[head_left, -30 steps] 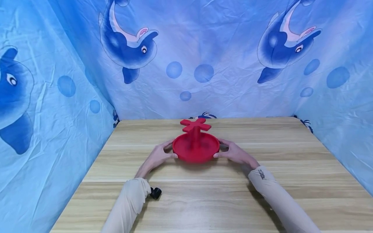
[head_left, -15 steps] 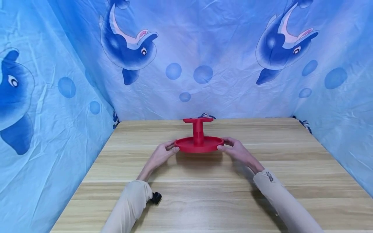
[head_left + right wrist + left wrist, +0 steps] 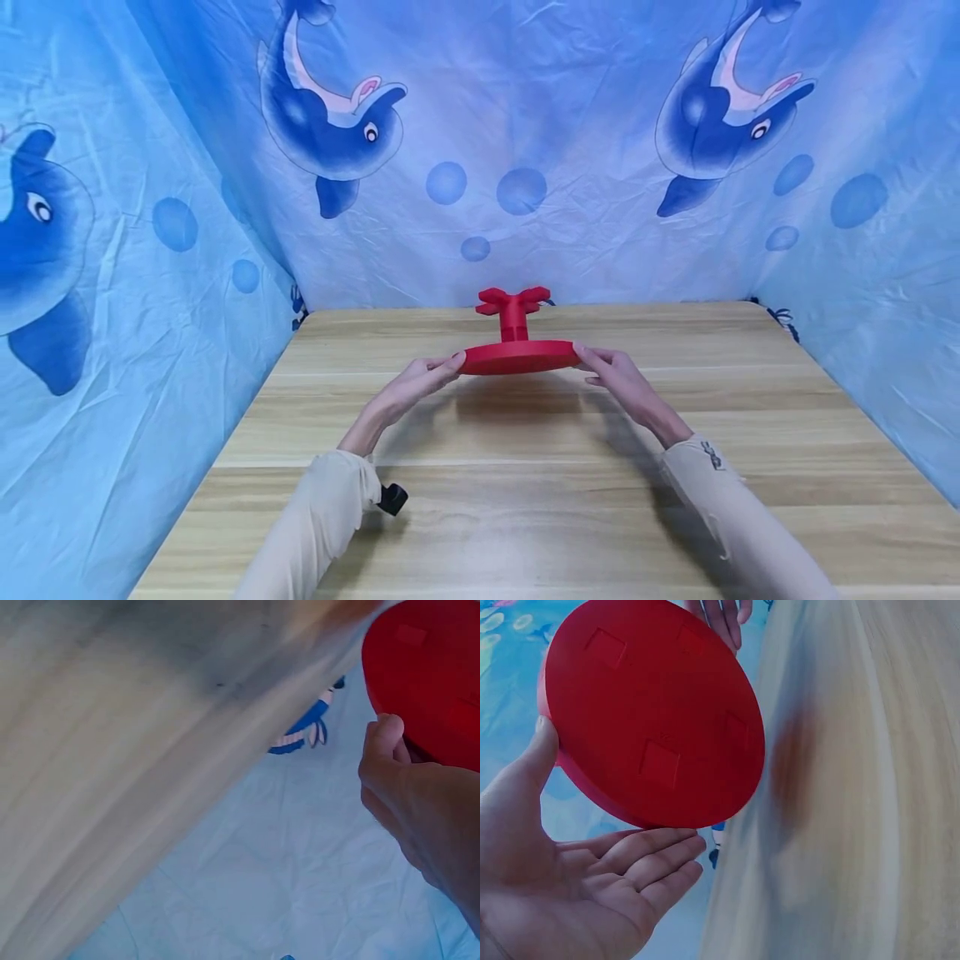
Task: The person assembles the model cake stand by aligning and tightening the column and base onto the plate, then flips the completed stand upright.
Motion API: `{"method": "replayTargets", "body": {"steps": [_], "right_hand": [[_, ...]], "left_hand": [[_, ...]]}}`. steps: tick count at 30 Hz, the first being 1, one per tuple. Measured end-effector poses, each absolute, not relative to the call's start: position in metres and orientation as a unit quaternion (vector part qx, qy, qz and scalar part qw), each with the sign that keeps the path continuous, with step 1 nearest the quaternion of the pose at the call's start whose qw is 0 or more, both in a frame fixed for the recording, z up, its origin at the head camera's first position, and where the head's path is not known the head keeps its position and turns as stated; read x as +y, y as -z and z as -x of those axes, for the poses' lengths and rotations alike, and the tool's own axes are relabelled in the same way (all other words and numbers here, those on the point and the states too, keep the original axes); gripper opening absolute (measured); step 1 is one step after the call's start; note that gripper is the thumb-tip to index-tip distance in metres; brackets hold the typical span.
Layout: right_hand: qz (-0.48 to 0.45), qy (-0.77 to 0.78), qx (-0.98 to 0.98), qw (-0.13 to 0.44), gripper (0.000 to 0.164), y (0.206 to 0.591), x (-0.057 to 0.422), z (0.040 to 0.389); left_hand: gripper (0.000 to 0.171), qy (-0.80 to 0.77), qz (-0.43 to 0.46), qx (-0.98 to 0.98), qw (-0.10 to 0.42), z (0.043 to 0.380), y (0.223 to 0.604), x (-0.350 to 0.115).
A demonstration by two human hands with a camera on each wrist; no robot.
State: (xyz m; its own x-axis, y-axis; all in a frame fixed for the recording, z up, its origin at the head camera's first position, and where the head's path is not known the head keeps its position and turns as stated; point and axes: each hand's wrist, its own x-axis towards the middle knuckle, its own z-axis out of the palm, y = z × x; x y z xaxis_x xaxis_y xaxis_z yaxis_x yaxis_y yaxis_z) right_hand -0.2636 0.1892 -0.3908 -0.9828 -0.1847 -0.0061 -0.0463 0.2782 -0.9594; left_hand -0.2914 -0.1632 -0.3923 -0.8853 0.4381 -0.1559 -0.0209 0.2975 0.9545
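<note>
A red round tray-like stand (image 3: 519, 358) is held above the table by both hands. A central post (image 3: 513, 318) rises from it to a flat cross-shaped top (image 3: 513, 298). The stand tilts away, so its flat underside (image 3: 652, 712) with shallow square recesses shows in the left wrist view. My left hand (image 3: 411, 388) pinches the left edge, thumb on the near side and fingers at the rim. My right hand (image 3: 628, 388) grips the right edge; in the right wrist view the stand's rim (image 3: 435, 682) lies by the thumb.
Below lies a wood-grain table (image 3: 510, 500), with the stand's shadow on it. Blue fabric (image 3: 570, 250) with cartoon dolphins encloses the back and sides. A small black device (image 3: 392, 498) sits at the left sleeve cuff.
The stand has gone from showing its open upper face to showing its underside, tipping away as both hands raised it. Both hands keep hold of the rim.
</note>
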Motion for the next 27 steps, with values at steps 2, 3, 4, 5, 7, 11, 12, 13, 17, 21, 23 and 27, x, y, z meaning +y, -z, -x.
{"method": "replayTargets", "body": {"steps": [2,3,4,5,7,11,12,13,17,21,23,27], "right_hand": [[0.071,0.599,0.795,0.064,0.073,0.387,0.191,0.262],[0.068,0.599,0.795,0.067,0.074,0.384,0.192,0.262],[0.064,0.599,0.795,0.069,0.074,0.382,0.192,0.262],[0.058,0.599,0.796,0.073,0.075,0.379,0.193,0.261],[0.049,0.596,0.798,0.076,0.076,0.373,0.194,0.261],[0.034,0.576,0.812,0.087,0.077,0.359,0.197,0.261],[0.034,0.569,0.817,0.092,0.076,0.356,0.198,0.262],[0.039,0.560,0.822,0.099,0.076,0.352,0.199,0.262],[0.062,0.532,0.834,0.133,0.072,0.337,0.202,0.264],[0.076,0.517,0.834,0.176,0.069,0.321,0.204,0.270],[0.076,0.505,0.836,0.200,0.071,0.313,0.205,0.273],[0.065,0.477,0.843,0.241,0.082,0.299,0.208,0.279]], "left_hand": [[0.072,-0.583,-0.136,0.771,0.215,0.290,0.388,-0.163],[0.072,-0.585,-0.137,0.767,0.224,0.290,0.386,-0.163],[0.072,-0.587,-0.140,0.763,0.233,0.290,0.383,-0.162],[0.072,-0.586,-0.143,0.760,0.243,0.289,0.381,-0.162],[0.072,-0.583,-0.145,0.756,0.261,0.289,0.375,-0.162],[0.072,-0.585,-0.138,0.742,0.297,0.289,0.363,-0.160],[0.073,-0.582,-0.135,0.742,0.305,0.289,0.359,-0.159],[0.074,-0.578,-0.131,0.742,0.314,0.289,0.355,-0.158],[0.082,-0.544,-0.117,0.753,0.352,0.291,0.340,-0.155],[0.090,-0.507,-0.100,0.759,0.395,0.295,0.324,-0.151],[0.094,-0.491,-0.097,0.761,0.412,0.298,0.316,-0.148],[0.099,-0.471,-0.092,0.758,0.442,0.306,0.304,-0.144]]}}
